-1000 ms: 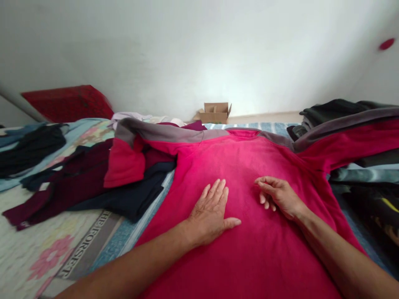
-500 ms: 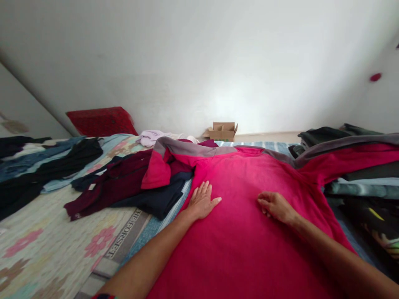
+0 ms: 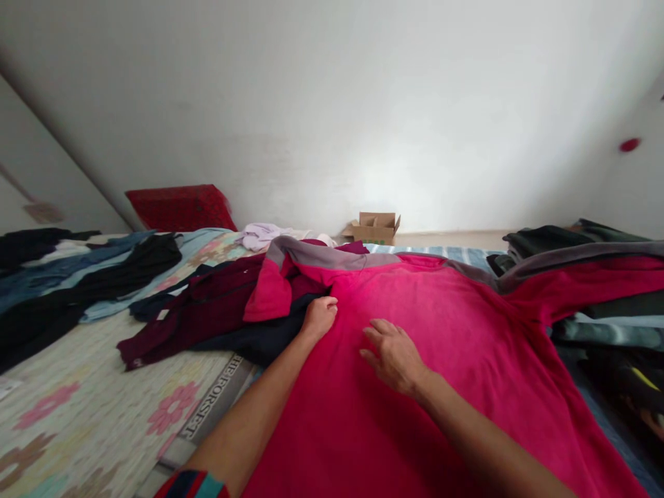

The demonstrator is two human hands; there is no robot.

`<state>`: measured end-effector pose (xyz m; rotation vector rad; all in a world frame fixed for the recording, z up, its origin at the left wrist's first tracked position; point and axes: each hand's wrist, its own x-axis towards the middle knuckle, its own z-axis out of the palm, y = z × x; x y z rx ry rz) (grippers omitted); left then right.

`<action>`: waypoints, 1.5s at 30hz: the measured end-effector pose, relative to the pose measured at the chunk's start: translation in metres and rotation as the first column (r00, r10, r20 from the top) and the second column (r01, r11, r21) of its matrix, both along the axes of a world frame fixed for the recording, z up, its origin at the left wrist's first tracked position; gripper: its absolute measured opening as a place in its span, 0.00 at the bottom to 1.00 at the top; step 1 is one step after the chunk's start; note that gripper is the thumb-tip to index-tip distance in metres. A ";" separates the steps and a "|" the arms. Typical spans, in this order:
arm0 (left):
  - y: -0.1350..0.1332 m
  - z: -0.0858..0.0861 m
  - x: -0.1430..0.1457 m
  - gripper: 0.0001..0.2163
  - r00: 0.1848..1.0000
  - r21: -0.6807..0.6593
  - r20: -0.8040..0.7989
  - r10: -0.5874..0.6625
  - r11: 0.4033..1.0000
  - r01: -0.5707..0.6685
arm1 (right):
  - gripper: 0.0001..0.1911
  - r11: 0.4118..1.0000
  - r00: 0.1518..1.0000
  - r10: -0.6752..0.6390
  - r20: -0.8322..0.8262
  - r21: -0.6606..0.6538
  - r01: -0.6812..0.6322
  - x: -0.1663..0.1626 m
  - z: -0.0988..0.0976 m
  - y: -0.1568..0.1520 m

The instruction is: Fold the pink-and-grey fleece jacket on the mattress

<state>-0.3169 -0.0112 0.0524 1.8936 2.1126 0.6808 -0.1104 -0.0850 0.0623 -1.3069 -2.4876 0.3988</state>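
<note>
A bright pink shirt [image 3: 415,297] with grey shoulders lies spread out in front of me, its sleeves stretched to either side. At its left edge, just below the armpit, my left hand [image 3: 320,317] is closed on the cloth. My right hand [image 3: 394,354] is over the chest, fingers apart and holding nothing; whether it touches the cloth I cannot tell. The shirt's left sleeve [image 3: 268,290] drapes over maroon clothing [image 3: 207,297] and a dark navy garment [image 3: 259,339]. Its right sleeve [image 3: 596,280] rests across a stack of folded clothes.
Dark garments [image 3: 119,270] and jeans [image 3: 67,263] lie at the far left on a floral bedspread [image 3: 104,387]. Against the wall are a red box [image 3: 179,207] and an open cardboard box [image 3: 376,228]. Folded dark clothes [image 3: 544,242] are piled at right.
My left hand has gone from flat on the shirt to closed at its left edge. My right hand has moved left across the chest and its fingers have opened.
</note>
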 end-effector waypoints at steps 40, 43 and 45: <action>-0.027 0.002 -0.013 0.11 0.814 -0.422 0.518 0.262 0.906 -0.023 | 0.33 0.995 0.992 0.087 0.094 -0.059 -0.081 -0.018 -0.038 0.005; -0.039 0.010 -0.016 0.14 0.790 -0.484 0.546 0.278 0.875 0.027 | 0.33 0.994 0.990 0.083 0.112 -0.077 -0.075 -0.019 -0.034 0.005; -0.048 0.013 -0.018 0.14 0.774 -0.525 0.566 0.283 0.848 0.074 | 0.35 0.994 0.991 0.088 0.105 -0.074 -0.081 -0.021 -0.031 0.000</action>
